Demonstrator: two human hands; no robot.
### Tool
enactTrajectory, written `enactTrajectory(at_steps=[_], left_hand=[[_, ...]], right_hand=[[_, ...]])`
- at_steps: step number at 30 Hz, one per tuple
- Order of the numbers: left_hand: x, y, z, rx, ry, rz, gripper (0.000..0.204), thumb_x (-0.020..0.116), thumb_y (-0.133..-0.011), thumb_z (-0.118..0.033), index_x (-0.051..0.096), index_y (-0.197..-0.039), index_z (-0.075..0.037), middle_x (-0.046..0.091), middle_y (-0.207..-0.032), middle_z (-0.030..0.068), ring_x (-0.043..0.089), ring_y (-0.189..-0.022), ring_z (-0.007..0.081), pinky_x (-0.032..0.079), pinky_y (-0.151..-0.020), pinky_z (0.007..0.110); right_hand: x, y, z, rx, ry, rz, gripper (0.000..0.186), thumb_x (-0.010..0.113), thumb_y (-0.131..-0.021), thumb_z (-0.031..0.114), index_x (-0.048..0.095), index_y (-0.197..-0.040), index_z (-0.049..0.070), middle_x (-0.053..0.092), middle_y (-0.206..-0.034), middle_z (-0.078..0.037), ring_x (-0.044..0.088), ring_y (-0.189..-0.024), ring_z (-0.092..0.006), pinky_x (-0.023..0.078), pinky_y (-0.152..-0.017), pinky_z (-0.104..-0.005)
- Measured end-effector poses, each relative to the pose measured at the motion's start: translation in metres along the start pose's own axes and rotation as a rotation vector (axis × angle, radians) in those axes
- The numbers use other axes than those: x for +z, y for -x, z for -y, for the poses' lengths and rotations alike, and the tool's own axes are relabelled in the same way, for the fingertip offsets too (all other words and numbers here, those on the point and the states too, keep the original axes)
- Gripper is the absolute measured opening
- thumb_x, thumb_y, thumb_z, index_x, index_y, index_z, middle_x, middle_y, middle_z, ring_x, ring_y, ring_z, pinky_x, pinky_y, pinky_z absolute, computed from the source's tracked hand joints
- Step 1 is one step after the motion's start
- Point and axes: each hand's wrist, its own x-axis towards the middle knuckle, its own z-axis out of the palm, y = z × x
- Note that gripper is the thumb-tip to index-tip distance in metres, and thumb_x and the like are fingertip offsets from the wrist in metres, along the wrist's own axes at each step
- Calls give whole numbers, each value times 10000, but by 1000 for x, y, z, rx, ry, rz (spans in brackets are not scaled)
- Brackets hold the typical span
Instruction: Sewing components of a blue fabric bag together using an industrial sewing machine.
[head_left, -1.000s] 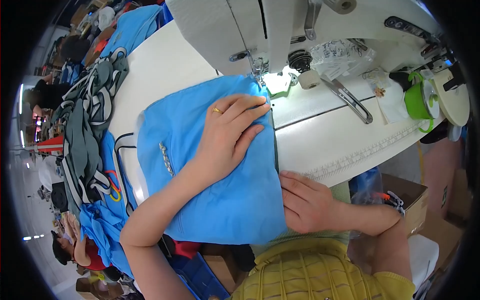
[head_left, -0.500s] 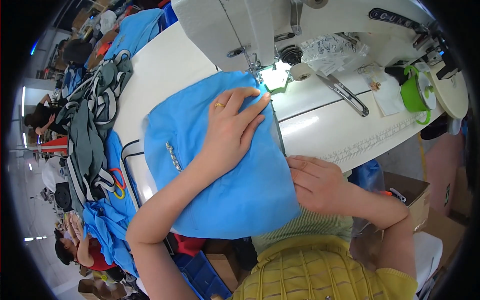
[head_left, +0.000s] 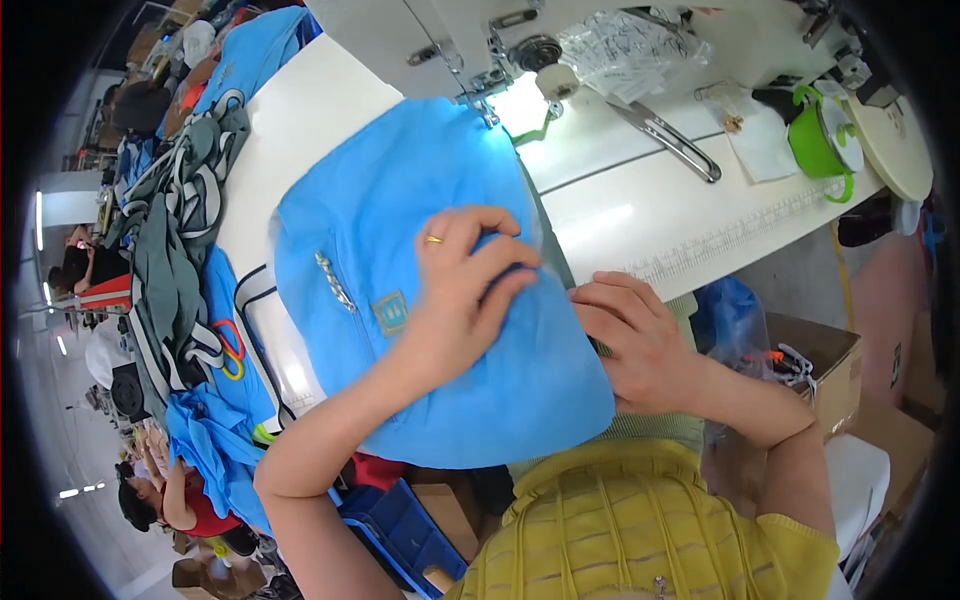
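A blue fabric bag (head_left: 380, 190) with a braided zipper pull (head_left: 333, 280) and small patch (head_left: 388, 311) lies under the presser foot (head_left: 489, 114) of a white sewing machine (head_left: 390, 30). A darker green strip (head_left: 547, 238) runs along its right edge. My left hand (head_left: 460, 290) rests over the bag's middle, fingers bent and closed on the fabric, a ring on one. My right hand (head_left: 645, 350) is curled at the bag's right edge, gripping it; its thumb is hidden.
Grey webbing straps (head_left: 175, 250) and blue fabric pieces (head_left: 205, 450) lie left. Metal snips (head_left: 680, 150), a green cup (head_left: 810, 145) and a printed ruler scale (head_left: 725, 235) are on the right tabletop (head_left: 590, 230). Cardboard boxes (head_left: 870, 465) stand below. A co-worker in red (head_left: 180, 500) is at lower left.
My left hand has slid down the bag away from the needle, fingers more bent, uncovering more fabric and the patch. My right hand has shifted up along the edge. The view has shifted.
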Motion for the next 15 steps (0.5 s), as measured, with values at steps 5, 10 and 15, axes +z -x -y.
enactTrajectory(at_steps=[5,10,15], left_hand=[[2,18,14,-171,772,-424,162,479,-1055,6,556,-1185,-52,597,-1127,73,570,-1050,138,434,-971,271],[-7,15,-3,-199,473,-161,80,542,-1035,-4,579,-1098,-38,591,-1062,86,584,-991,194,445,-935,301],[-2,23,-32,-146,142,-135,290,667,-966,-60,575,-1240,-50,641,-1094,91,595,-1017,254,388,-1020,387]], right_hand=[[23,30,23,139,124,-151,456,680,-677,108,749,-1126,59,646,-1211,-93,607,-1140,-292,490,-1014,-480],[26,38,45,266,92,-214,522,645,-649,27,743,-1158,85,634,-1178,-71,601,-1062,-289,464,-912,-466],[22,39,39,314,65,-199,414,628,-669,-12,709,-1064,79,596,-1058,-73,568,-954,-292,433,-818,-444]])
